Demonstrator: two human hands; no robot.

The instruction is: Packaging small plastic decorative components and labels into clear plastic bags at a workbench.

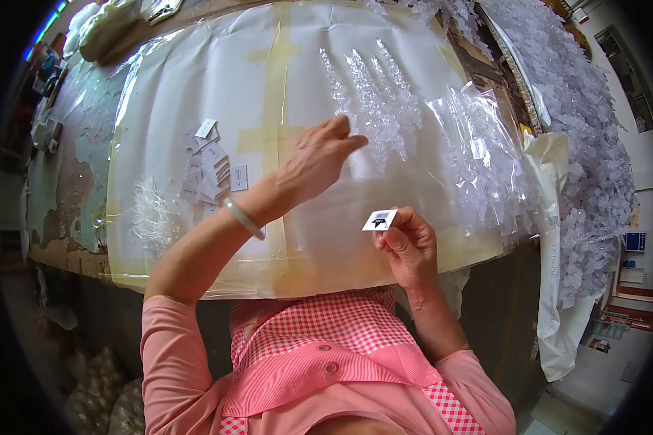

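Nearest to the camera is the pink checked apron (334, 333) of the person, just before the near edge of the white sheet (189, 80), which covers much of the table. Beyond the sheet's left edge, the worn, greenish tabletop (94, 145) is showing. On the sheet, close to this left edge, lies a loose bunch of thin white strands (154, 217). Just beside it, farther in from the edge, small pale cards (210, 163) lie in an overlapping pile. The left hand (315, 163) is over the middle of the sheet, well apart from its edges, with the fingers bent and drawn together; I cannot tell if they pinch something. Just at its fingertips, on the far right part of the sheet, lie clear icicle-shaped pieces (388, 112). The right hand (410, 246) is above the sheet's near edge, pinching a small white tag (379, 220) between thumb and finger. A bare stretch of sheet shows between this tag and the icicle-shaped pieces, so both hands have some room there. Along the sheet's right side, a clear plastic bag (479, 167) takes up the border. Beyond the right edge are a white plastic wrapper (555, 217) and a large heap of clear pieces (580, 109).
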